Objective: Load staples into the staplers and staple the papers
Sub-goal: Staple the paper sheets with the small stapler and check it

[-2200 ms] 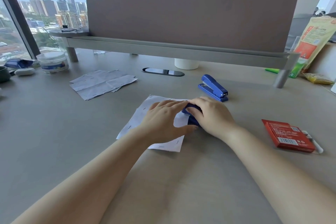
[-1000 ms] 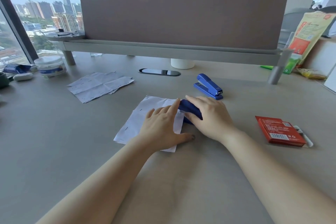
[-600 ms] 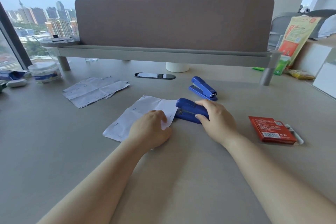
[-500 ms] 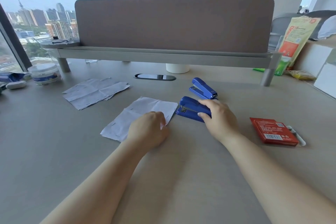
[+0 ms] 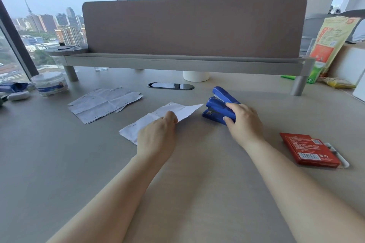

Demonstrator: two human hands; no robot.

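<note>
The grey desk (image 5: 49, 163) holds a paper stack (image 5: 102, 102) far left, a tub (image 5: 49, 83) beyond. A red box (image 5: 309, 150) lies right.

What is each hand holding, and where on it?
Left hand pinches the paper sheet at its near edge; right hand grips the nearer blue stapler by its rear end.

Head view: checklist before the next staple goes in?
1. Grip: right hand curls round near stapler: ok.
2. Hold: left hand pinches paper: ok.
3. Paper in the stapler's mouth: not ok, they lie apart.
4. Staples loaded: cannot tell.
5. The far stapler clear of the near one: cannot tell, they overlap in view.
6. The red staple box close by the right arm: ok.
</note>
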